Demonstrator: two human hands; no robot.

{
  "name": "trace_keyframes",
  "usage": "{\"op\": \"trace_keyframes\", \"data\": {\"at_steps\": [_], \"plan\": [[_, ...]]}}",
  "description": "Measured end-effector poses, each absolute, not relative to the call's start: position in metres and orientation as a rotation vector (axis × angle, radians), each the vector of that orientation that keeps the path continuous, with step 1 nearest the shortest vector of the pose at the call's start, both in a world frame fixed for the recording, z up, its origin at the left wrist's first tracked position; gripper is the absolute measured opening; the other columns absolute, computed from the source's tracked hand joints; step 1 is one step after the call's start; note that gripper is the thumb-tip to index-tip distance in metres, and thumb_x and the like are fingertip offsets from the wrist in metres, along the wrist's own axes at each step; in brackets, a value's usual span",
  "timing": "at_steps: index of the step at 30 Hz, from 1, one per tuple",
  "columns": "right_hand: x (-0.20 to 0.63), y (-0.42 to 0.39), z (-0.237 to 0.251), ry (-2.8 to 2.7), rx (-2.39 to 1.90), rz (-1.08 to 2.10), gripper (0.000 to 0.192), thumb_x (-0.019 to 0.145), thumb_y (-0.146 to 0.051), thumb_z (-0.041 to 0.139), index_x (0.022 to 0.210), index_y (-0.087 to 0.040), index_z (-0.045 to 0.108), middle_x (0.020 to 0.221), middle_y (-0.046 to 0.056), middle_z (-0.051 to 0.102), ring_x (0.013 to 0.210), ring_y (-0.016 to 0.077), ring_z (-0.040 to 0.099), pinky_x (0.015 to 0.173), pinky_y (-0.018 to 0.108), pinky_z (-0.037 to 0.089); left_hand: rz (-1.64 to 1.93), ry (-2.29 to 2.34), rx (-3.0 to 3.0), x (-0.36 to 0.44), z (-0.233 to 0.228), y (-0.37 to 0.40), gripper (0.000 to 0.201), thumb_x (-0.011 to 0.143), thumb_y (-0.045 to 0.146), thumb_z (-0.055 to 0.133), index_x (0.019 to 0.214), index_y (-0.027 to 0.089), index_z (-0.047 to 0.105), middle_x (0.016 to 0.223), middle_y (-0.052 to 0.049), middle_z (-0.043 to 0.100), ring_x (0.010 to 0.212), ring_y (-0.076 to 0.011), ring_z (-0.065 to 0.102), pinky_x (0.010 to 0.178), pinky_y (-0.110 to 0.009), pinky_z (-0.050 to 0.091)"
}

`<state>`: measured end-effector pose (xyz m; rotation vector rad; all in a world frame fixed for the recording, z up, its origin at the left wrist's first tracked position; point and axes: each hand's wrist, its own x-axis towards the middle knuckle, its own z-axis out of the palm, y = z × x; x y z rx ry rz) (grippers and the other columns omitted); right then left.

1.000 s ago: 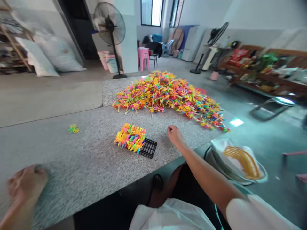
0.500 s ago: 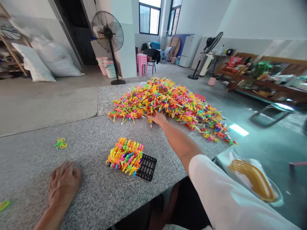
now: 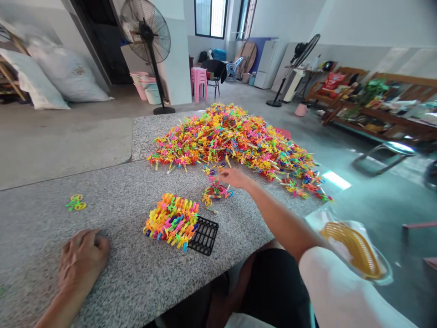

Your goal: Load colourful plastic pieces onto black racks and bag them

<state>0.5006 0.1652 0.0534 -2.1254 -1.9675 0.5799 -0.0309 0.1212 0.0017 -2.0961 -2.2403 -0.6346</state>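
My left hand (image 3: 83, 257) rests on the speckled stone table (image 3: 129, 278), fingers loosely spread and holding nothing. Beyond it lies a small green and yellow plastic piece (image 3: 77, 202). My right hand (image 3: 235, 176) is closed over a small cluster of colourful plastic pieces (image 3: 216, 190), just in front of a large heap of the same pieces (image 3: 232, 132); its fingertips are partly hidden. Between the hands lies a black plastic grid tray (image 3: 207, 234). Rows of upright colourful pieces (image 3: 172, 221) fill most of it, and its right-hand cells show bare.
At the table's right edge, a yellow plastic basket (image 3: 355, 243) sits in a clear bag. A standing fan (image 3: 146, 34) and pink stools (image 3: 198, 82) are beyond the table. White sacks (image 3: 68, 73) lean at the left, and a wooden bench (image 3: 392, 109) stands at the right.
My right hand has come back from the heap's front edge towards me, and a cluster of pieces now lies apart from the heap beneath it. My left hand stays on the table.
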Motion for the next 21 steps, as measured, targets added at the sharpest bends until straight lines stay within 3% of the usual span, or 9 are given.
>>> {"op": "trace_keyframes", "data": {"at_steps": [2,4,7,10,13,16,18,21], "plan": [[0.515,0.172,0.054,-1.713,-2.286,0.407,0.045,0.111,-0.052,0.05,0.128,-0.021,0.079,0.121,0.01,0.082,0.114,0.0271,0.074,0.094,0.031,0.052,-0.634,-2.271,-2.104,-0.031,0.002,0.122,0.065,0.075,0.046,0.045,0.134,0.039,0.071,0.138,-0.008,0.071,0.142,-0.0421,0.056,0.126,-0.059,0.04],[0.524,0.182,0.05,-1.582,-2.381,0.272,0.051,0.11,-0.051,0.052,0.143,-0.017,0.072,0.135,0.016,0.077,0.128,0.0302,0.069,0.101,0.033,0.051,-0.639,-2.305,-2.1,-0.033,0.001,0.123,0.064,0.073,0.044,0.049,0.133,0.037,0.071,0.137,-0.009,0.071,0.142,-0.0435,0.056,0.123,-0.061,0.042],[0.522,0.194,0.039,-1.68,-2.384,0.325,0.072,0.107,-0.057,0.059,0.164,-0.013,0.052,0.158,0.021,0.061,0.146,0.0327,0.057,0.112,0.034,0.045,-0.631,-2.312,-2.086,-0.034,0.0,0.124,0.057,0.076,0.042,0.051,0.13,0.037,0.071,0.134,-0.009,0.072,0.14,-0.0436,0.057,0.122,-0.062,0.043],[0.508,0.194,0.032,-1.857,-2.335,0.427,0.074,0.107,-0.056,0.061,0.168,-0.016,0.046,0.163,0.02,0.056,0.146,0.0326,0.057,0.113,0.034,0.044,-0.55,-2.304,-2.102,-0.034,-0.001,0.124,0.05,0.082,0.041,0.051,0.125,0.028,0.072,0.134,-0.014,0.072,0.14,-0.0429,0.057,0.123,-0.06,0.043],[0.492,0.176,0.036,-1.974,-2.304,0.47,0.059,0.106,-0.048,0.065,0.157,-0.017,0.061,0.153,0.017,0.066,0.136,0.0314,0.065,0.11,0.033,0.047,-0.493,-2.316,-2.109,-0.036,-0.003,0.126,0.048,0.085,0.039,0.05,0.121,0.018,0.074,0.139,-0.02,0.071,0.14,-0.0418,0.057,0.122,-0.057,0.045],[0.475,0.143,0.043,-1.959,-2.184,0.305,0.039,0.107,-0.036,0.062,0.139,-0.016,0.073,0.143,0.017,0.071,0.132,0.0292,0.066,0.112,0.034,0.046,-0.525,-2.386,-2.086,-0.042,-0.002,0.136,0.048,0.086,0.042,0.05,0.123,0.022,0.073,0.139,-0.016,0.072,0.141,-0.0397,0.058,0.124,-0.057,0.043],[0.46,0.116,0.046,-2.01,-1.995,0.228,0.031,0.109,-0.029,0.057,0.13,-0.018,0.077,0.138,0.014,0.072,0.131,0.0262,0.064,0.115,0.034,0.044,-0.591,-2.526,-2.015,-0.047,0.005,0.15,0.056,0.089,0.046,0.049,0.134,0.021,0.07,0.141,-0.015,0.071,0.146,-0.0394,0.055,0.127,-0.056,0.039],[0.438,0.077,0.043,-2.169,-1.887,0.343,0.028,0.111,-0.027,0.053,0.119,-0.022,0.079,0.124,0.011,0.076,0.12,0.0242,0.069,0.109,0.033,0.048,-0.743,-2.826,-1.765,-0.052,0.021,0.18,0.077,0.093,0.054,0.048,0.153,0.007,0.055,0.153,-0.026,0.06,0.154,-0.0448,0.047,0.126,-0.058,0.039]]}}
